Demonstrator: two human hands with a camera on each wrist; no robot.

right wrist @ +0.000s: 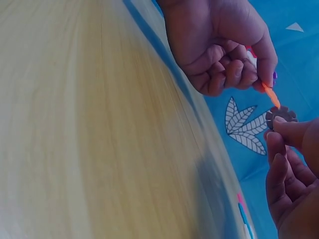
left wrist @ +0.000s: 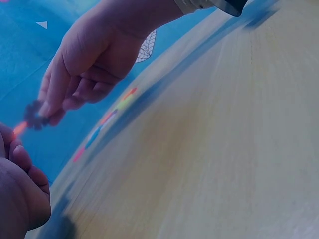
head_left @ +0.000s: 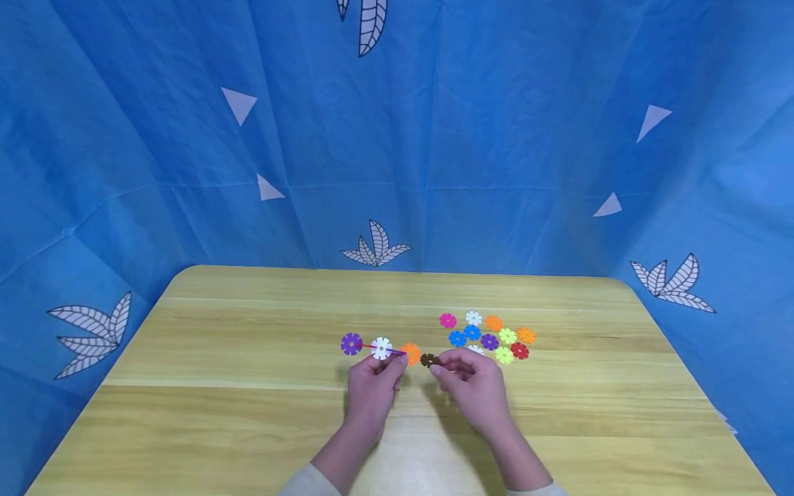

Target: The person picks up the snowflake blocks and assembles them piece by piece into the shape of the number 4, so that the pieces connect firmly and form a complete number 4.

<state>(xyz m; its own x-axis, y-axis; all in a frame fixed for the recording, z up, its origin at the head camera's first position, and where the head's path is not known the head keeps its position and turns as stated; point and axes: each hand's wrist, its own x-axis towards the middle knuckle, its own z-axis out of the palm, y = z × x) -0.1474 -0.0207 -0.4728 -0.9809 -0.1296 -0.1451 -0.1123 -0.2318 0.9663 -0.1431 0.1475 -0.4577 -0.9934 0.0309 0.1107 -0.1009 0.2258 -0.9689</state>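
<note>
My left hand (head_left: pixel 371 389) pinches an orange notched plastic disc (head_left: pixel 411 354) at one end of a chain of interlocking discs. Along that chain, a white disc (head_left: pixel 381 348) and a purple disc (head_left: pixel 351 344) face up, with a red and a blue disc seen edge-on between them. Between thumb and fingers, my right hand (head_left: pixel 476 386) pinches a dark brown disc (right wrist: pixel 281 115). In the right wrist view the orange disc, edge-on, meets the brown disc's notched rim. Both hands are raised over the table, and fingertips cover part of each held disc.
Loose discs lie in a group on the wooden table (head_left: pixel 248 413), right of the chain: pink (head_left: pixel 448 320), blue (head_left: pixel 457 338), purple (head_left: pixel 489 342), red (head_left: pixel 520 350), and several white, orange and yellow-green ones. A blue cloth (head_left: pixel 397 138) with leaf prints hangs behind the table.
</note>
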